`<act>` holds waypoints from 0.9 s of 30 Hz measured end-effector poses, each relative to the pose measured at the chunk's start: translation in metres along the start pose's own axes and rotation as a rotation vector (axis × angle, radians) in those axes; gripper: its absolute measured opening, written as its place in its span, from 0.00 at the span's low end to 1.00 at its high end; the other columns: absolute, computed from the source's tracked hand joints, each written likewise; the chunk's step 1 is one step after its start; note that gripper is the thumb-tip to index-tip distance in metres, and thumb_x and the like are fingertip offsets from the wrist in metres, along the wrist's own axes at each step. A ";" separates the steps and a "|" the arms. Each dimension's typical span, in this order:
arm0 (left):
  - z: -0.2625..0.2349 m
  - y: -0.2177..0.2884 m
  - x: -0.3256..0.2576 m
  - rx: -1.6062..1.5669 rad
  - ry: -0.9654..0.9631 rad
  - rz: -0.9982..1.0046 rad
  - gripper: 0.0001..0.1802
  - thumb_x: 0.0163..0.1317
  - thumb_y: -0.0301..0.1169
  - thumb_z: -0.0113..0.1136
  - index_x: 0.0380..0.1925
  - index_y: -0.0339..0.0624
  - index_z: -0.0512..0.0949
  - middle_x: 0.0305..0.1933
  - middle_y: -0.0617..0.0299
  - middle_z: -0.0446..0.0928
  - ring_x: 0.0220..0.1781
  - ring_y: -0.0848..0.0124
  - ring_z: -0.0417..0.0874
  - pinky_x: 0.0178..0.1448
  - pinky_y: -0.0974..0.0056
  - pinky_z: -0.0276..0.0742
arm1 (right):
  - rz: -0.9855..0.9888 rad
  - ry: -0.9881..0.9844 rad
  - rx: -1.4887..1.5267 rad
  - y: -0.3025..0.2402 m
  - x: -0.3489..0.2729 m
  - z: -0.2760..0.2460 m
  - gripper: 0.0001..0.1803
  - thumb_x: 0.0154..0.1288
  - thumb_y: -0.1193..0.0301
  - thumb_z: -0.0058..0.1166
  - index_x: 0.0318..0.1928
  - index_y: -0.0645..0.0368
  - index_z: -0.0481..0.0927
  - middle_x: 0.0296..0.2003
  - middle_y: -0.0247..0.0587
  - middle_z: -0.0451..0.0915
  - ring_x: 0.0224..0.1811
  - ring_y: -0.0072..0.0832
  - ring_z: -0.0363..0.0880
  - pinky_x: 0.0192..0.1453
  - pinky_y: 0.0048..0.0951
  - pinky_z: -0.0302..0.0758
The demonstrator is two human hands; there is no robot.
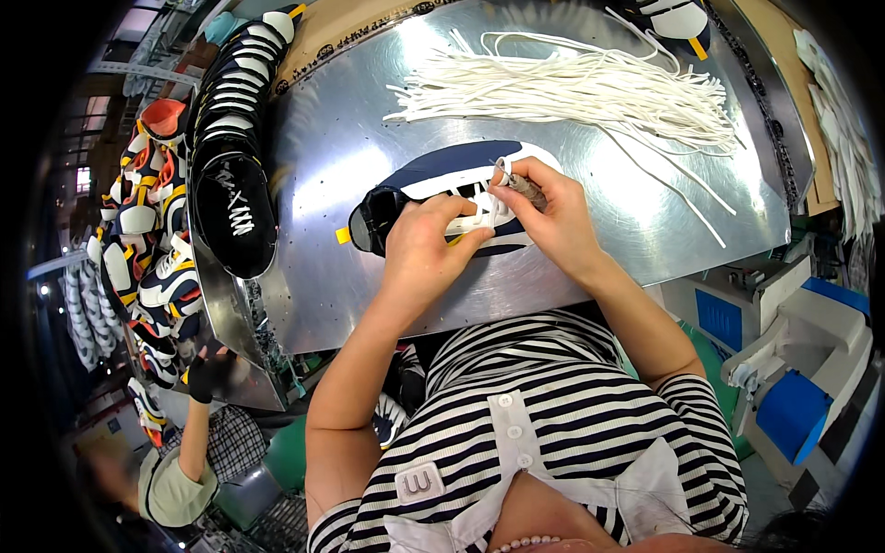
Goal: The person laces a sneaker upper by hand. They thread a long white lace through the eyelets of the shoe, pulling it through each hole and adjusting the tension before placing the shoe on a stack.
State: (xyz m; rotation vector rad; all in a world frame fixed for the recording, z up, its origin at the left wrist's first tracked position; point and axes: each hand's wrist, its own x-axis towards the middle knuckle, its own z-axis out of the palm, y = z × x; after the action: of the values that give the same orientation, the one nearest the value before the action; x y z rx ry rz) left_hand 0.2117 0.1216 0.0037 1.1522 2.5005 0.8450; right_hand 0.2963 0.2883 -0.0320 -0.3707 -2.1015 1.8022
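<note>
A navy and white shoe upper (pixel 452 163) with a yellow heel tab lies sideways on the metal table, its dark collar opening toward the left. White shoelace (pixel 499 214) crosses its eyelet area. My left hand (pixel 426 247) grips the upper by the lacing, thumb and forefinger curled close together over the tongue. My right hand (pixel 550 210) is closed around a small hook tool (pixel 527 191) with a wrapped, brownish handle. Its thin metal tip sits by a loop of white lace near my right fingertips. My fingers partly hide the eyelets.
A bundle of white laces (pixel 572 88) lies at the table's far side. Black-and-white uppers (pixel 238 92) line its left edge, with colourful shoes (pixel 147 230) stacked beyond. A co-worker's gloved hand (pixel 210 376) is at lower left. A grey-blue machine (pixel 793 369) stands right.
</note>
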 end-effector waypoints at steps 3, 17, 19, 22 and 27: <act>0.007 0.000 0.000 0.044 0.029 -0.029 0.16 0.53 0.39 0.69 0.36 0.41 0.83 0.37 0.56 0.82 0.37 0.53 0.79 0.43 0.54 0.75 | -0.026 0.052 0.030 0.006 -0.002 0.003 0.09 0.66 0.73 0.60 0.44 0.62 0.78 0.32 0.41 0.82 0.30 0.27 0.80 0.37 0.27 0.75; 0.012 -0.005 0.002 0.089 0.114 0.077 0.13 0.51 0.38 0.71 0.30 0.42 0.82 0.30 0.57 0.80 0.32 0.55 0.80 0.38 0.54 0.74 | 0.213 -0.125 -0.064 -0.003 -0.050 -0.013 0.11 0.69 0.70 0.56 0.42 0.66 0.73 0.28 0.47 0.84 0.33 0.36 0.86 0.39 0.30 0.78; 0.012 -0.004 0.002 0.056 0.103 0.089 0.13 0.51 0.37 0.71 0.30 0.41 0.82 0.29 0.57 0.79 0.31 0.55 0.80 0.37 0.55 0.74 | 0.211 -0.128 -0.059 -0.002 -0.049 -0.012 0.10 0.69 0.71 0.55 0.42 0.66 0.72 0.27 0.46 0.84 0.32 0.35 0.86 0.38 0.30 0.78; 0.015 0.000 -0.006 0.008 0.100 0.114 0.11 0.51 0.34 0.71 0.29 0.40 0.80 0.28 0.56 0.78 0.29 0.55 0.79 0.35 0.56 0.72 | 0.251 -0.095 -0.030 -0.004 -0.051 -0.007 0.10 0.70 0.71 0.54 0.42 0.66 0.71 0.27 0.46 0.84 0.31 0.34 0.86 0.37 0.31 0.78; 0.023 0.011 -0.023 0.025 0.134 0.273 0.08 0.51 0.25 0.68 0.30 0.38 0.78 0.27 0.55 0.74 0.30 0.57 0.78 0.31 0.57 0.71 | 0.299 0.004 0.019 0.008 -0.051 0.024 0.09 0.70 0.71 0.52 0.42 0.64 0.68 0.27 0.47 0.84 0.31 0.39 0.85 0.37 0.34 0.78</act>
State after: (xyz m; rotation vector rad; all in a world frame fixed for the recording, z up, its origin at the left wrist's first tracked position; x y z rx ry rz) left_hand 0.2441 0.1186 -0.0087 1.5171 2.4998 0.9914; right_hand 0.3323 0.2465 -0.0474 -0.7160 -2.1152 1.9779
